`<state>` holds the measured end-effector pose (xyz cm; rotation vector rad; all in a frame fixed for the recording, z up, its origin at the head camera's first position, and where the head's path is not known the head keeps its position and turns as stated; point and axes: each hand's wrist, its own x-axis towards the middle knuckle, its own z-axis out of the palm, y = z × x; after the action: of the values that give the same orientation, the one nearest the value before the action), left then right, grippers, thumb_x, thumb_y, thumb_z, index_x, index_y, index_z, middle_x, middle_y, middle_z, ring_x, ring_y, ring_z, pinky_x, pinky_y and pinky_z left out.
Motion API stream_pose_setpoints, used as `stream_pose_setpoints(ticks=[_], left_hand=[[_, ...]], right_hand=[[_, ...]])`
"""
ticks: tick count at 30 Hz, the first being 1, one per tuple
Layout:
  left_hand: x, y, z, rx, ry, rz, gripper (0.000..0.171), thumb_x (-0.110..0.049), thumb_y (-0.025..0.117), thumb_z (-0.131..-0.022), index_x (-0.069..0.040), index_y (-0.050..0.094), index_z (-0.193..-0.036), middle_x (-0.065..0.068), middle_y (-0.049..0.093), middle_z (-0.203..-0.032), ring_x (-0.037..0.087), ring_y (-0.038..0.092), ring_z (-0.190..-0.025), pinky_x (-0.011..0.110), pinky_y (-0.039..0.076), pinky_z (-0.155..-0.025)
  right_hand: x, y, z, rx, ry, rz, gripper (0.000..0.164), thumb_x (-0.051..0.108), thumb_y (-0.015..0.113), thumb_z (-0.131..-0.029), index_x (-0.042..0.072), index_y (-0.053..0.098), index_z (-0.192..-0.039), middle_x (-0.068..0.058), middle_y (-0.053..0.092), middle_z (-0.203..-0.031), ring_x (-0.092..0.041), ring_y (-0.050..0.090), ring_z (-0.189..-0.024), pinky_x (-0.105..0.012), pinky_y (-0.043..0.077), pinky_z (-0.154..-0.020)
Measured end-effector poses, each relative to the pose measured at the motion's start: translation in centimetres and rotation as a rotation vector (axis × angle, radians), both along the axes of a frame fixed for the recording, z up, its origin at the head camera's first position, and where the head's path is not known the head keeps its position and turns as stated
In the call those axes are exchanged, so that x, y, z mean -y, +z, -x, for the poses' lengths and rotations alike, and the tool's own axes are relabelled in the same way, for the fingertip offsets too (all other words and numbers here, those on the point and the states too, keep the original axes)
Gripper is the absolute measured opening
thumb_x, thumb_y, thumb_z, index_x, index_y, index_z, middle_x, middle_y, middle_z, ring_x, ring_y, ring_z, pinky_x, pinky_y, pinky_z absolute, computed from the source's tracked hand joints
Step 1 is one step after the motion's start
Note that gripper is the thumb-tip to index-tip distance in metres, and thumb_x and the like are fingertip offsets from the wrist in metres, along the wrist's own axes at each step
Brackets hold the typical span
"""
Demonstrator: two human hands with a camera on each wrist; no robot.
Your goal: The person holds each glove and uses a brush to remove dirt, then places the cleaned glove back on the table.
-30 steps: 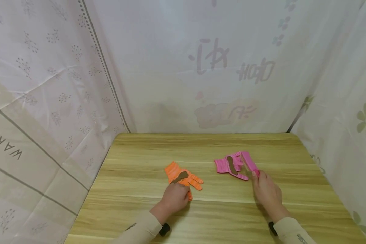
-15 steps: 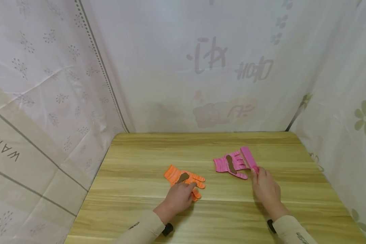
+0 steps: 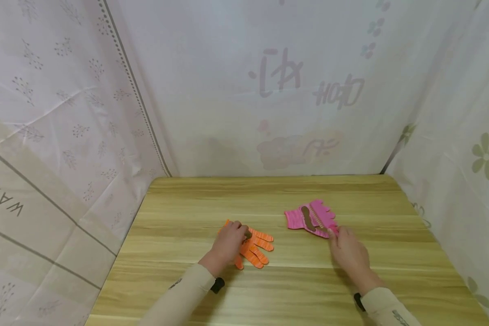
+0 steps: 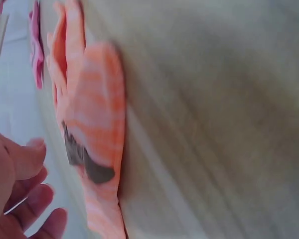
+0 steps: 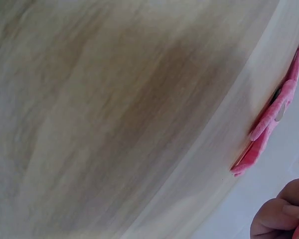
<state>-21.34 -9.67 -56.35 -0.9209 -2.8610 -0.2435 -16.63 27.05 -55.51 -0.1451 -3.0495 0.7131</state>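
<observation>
An orange knit glove [image 3: 256, 253] with a brown patch lies on the table, its fingers spread to the right. My left hand [image 3: 227, 244] is over its cuff end and hides that part. In the left wrist view the loosely bent fingers [image 4: 37, 199] stand apart from the glove, with nothing between them. Farther right lies a pink glove [image 3: 295, 220], also with a brown patch. My right hand [image 3: 351, 256] grips a pink brush [image 3: 323, 212] by its handle. The brush head lies across the pink glove's finger roots, bristles beside the patch.
Both gloves lie on a wood-grain table [image 3: 179, 203]. Printed cloth curtains [image 3: 212, 90] close in its back and both sides. A dark band [image 3: 218, 285] sits at the left wrist.
My left hand has moved from the orange glove's fingers back over its cuff, and those fingers now lie more spread. The right hand has drawn the brush from the pink glove's fingertips toward its palm.
</observation>
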Motion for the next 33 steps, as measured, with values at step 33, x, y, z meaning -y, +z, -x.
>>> stream_pose_setpoints(ticks=[33], left_hand=[[0.9,-0.3,1.7,0.268,0.236,0.108,0.028,-0.024,0.066,-0.099,-0.015,0.062,-0.125,0.007,0.064,-0.111,0.028,0.056,-0.102,0.044,0.054,-0.086]], right_hand=[[1.0,-1.0,-0.7,-0.007,0.045,-0.015,0.051,0.040,0.037,-0.109,-0.006,0.052,-0.123,-0.019,0.057,-0.103,-0.025,0.054,-0.073,-0.038,0.045,-0.057]])
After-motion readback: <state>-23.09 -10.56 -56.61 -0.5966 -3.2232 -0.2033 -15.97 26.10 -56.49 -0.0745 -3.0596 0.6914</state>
